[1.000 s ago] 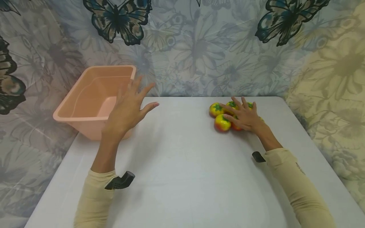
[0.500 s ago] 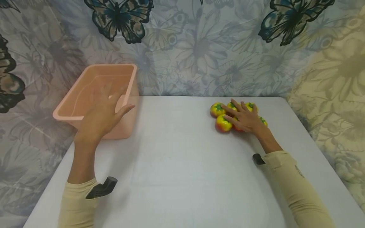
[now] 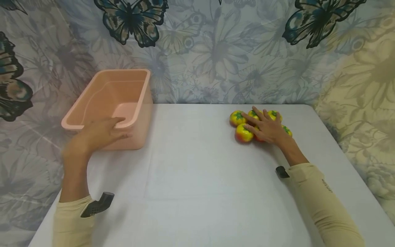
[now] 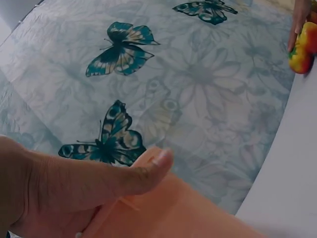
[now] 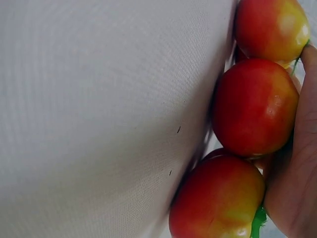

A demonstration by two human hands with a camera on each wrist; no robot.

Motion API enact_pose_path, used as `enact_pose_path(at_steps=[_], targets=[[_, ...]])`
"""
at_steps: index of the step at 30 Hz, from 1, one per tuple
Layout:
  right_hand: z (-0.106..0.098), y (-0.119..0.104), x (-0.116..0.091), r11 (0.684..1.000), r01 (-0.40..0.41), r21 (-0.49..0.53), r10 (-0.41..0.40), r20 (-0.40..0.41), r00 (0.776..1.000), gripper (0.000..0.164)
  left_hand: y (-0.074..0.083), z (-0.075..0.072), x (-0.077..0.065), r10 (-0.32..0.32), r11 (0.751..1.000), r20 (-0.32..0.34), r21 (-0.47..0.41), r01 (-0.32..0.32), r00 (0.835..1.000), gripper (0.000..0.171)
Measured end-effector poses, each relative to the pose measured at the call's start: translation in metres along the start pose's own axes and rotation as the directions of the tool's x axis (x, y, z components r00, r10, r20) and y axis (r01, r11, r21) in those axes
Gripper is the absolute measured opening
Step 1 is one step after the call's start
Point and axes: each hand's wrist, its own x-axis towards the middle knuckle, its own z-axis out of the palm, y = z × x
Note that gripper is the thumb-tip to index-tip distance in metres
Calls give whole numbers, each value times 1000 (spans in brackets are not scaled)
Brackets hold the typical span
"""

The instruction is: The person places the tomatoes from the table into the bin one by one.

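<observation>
Resting with fingers spread wide over the red-and-yellow fruits [image 3: 244, 133], the right hand [image 3: 267, 129] grips none that I can see. The left hand [image 3: 94, 136] reaches the near rim of the peach bin [image 3: 139, 137]; I cannot tell whether it grips. I see the fruits clustered at the white table's [image 3: 197, 171] far right, before butterfly-patterned fabric [image 3: 217, 51].

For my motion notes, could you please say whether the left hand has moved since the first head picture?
Yes, the left hand has moved leftward and lower in view, judged against the peach plastic tub.
</observation>
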Motion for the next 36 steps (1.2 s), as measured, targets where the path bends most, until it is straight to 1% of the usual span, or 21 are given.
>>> enact_pose_path(at_steps=[1,2,4,8,11,13,15,17,21,25,27,33,36], targets=[[0,0,0,1000,2,1,-2,-2,1000,66,-2,3,0,6,1000,1,17,-6,1000,72],[0,0,0,1000,3,0,-3,-4,1000,66,-3,6,0,14,999,-13,36,-13,1000,66],[-1,0,0,1000,4,3,-4,-3,1000,66,-4,11,0,31,997,-60,72,-27,998,56],[-2,1,0,1000,0,-3,0,4,1000,66,-2,17,-1,62,996,-143,75,-52,988,45],[-2,1,1,1000,-3,-4,3,2,1000,66,2,20,-2,120,989,-210,105,-100,970,32],[-2,1,1,1000,-2,-4,2,2,1000,66,6,23,-2,177,980,-259,135,-146,950,23],[-2,1,2,1000,-1,-4,1,4,1000,67,11,26,-2,228,969,-293,159,-188,928,23],[-1,1,2,1000,-1,-3,1,11,1000,67,19,30,-2,262,961,-314,168,-218,913,27],[0,2,2,1000,-8,-1,8,20,1000,68,39,38,-1,291,954,-351,181,-240,890,33],[0,1,2,1000,-13,-1,13,20,1000,68,57,45,4,321,944,-382,207,-258,867,39],[0,2,2,1000,-12,0,12,16,1000,67,66,48,6,331,940,-383,215,-265,862,40],[0,2,3,1000,-11,2,11,10,1000,67,91,53,14,351,933,-354,209,-292,867,40],[1,3,4,1000,-13,2,13,9,1000,66,103,56,19,371,926,-343,200,-319,863,41]])
